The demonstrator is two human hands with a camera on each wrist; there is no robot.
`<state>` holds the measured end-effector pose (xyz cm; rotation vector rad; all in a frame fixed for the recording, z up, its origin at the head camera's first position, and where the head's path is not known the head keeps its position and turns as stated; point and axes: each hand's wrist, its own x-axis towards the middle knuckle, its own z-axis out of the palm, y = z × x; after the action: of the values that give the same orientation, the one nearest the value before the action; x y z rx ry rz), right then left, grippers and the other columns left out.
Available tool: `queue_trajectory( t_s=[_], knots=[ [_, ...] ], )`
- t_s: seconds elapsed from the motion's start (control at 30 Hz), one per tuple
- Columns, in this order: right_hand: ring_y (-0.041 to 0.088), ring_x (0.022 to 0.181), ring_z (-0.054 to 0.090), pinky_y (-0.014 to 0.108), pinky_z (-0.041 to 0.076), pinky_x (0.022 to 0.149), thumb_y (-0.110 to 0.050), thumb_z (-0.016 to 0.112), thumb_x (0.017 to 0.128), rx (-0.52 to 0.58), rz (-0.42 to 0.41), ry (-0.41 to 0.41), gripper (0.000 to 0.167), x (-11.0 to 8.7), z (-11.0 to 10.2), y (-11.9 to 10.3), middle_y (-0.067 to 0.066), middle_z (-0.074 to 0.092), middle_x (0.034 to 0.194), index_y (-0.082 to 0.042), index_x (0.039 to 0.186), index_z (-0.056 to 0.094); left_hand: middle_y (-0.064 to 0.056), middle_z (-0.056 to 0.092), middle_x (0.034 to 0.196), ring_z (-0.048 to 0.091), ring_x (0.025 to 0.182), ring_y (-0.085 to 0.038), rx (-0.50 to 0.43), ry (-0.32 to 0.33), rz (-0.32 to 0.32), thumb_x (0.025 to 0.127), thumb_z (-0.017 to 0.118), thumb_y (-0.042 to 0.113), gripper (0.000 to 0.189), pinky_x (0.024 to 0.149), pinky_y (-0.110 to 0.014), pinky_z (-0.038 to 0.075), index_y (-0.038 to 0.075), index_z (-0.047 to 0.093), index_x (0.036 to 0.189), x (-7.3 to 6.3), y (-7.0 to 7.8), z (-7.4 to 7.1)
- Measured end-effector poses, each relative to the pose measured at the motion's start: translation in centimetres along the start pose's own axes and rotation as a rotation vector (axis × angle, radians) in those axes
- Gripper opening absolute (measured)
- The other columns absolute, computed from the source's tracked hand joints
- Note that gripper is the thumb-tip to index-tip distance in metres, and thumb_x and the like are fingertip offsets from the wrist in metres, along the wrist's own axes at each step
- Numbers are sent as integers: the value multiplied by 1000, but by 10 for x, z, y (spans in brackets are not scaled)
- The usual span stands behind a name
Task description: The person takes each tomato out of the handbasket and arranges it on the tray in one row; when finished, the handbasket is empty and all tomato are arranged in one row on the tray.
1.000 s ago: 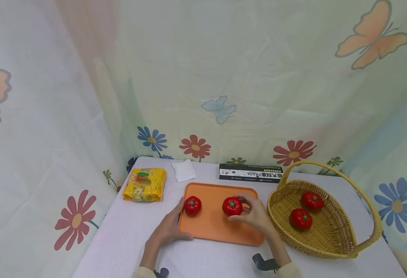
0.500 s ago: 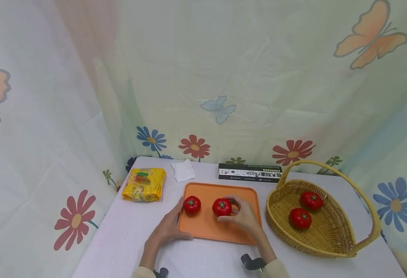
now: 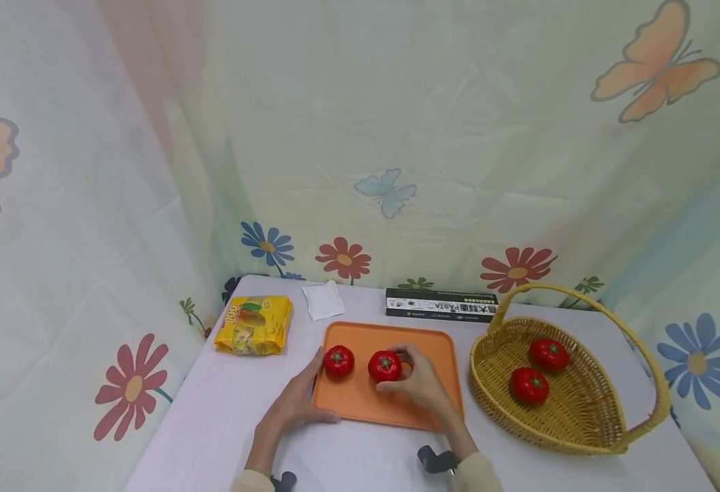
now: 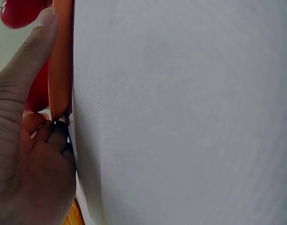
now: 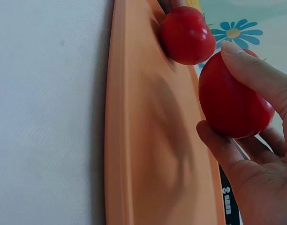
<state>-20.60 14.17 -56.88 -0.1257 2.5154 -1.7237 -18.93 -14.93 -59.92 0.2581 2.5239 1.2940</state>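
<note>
My right hand [image 3: 424, 384] grips a red tomato [image 3: 384, 367] with its green stem top upward. In the right wrist view, thumb and fingers wrap this tomato [image 5: 232, 96], which is held just above the tray, its shadow falling on the surface. A second tomato [image 3: 338, 361] sits near the left edge of the orange tray [image 3: 360, 404]. My left hand [image 3: 292, 404] holds the tray's front left corner. Seen from the left wrist, the thumb lies against the tray rim [image 4: 61, 70] while bent fingers meet the side; some fingertips are hidden.
A wicker basket [image 3: 575, 424] with a tall handle stands to the right, holding two more tomatoes [image 3: 529, 386]. Behind the tray are a black pasta box [image 3: 440, 305] and a white packet [image 3: 323, 301]. A yellow package [image 3: 253, 325] lies at the left.
My right hand has carried its tomato leftward over the tray, closer to the other tomato. The left hand has stayed at the tray corner.
</note>
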Motion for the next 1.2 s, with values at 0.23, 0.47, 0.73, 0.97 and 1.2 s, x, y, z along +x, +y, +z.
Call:
queue_trajectory(
  t_s=[0.23,0.47,0.73,0.97,1.2],
  knots=[
    [34,125,63,52,61,105,-11,101,73,-21,3,0,70,5,5,-1,9,70,128,-8,131,62,4,22,180,20,166,-29,2,1,9,70,100,52,136,128,-62,30,30,16,175,0,-1,-1],
    [36,128,63,52,59,107,-6,100,73,7,-7,-9,71,10,8,0,10,69,129,-5,131,60,4,22,180,20,166,-30,1,1,8,70,100,52,136,128,-63,30,32,16,175,0,0,0],
    [35,133,62,50,54,113,-1,98,75,42,-9,-21,68,16,10,4,8,69,130,-7,132,62,3,22,180,19,166,-31,-6,2,20,71,100,50,135,129,-63,28,30,16,175,0,1,0],
    [38,134,63,51,53,114,1,97,75,68,-4,-31,65,19,12,9,10,70,131,-7,130,63,3,22,180,20,166,-31,-5,6,6,71,101,50,136,128,-64,30,32,16,175,1,0,1],
    [41,136,62,52,52,114,1,97,76,82,-13,-38,64,22,18,12,12,70,133,-6,131,63,2,22,180,19,166,-32,-7,5,13,71,101,49,136,128,-64,29,30,15,175,1,-2,1]
  ],
)
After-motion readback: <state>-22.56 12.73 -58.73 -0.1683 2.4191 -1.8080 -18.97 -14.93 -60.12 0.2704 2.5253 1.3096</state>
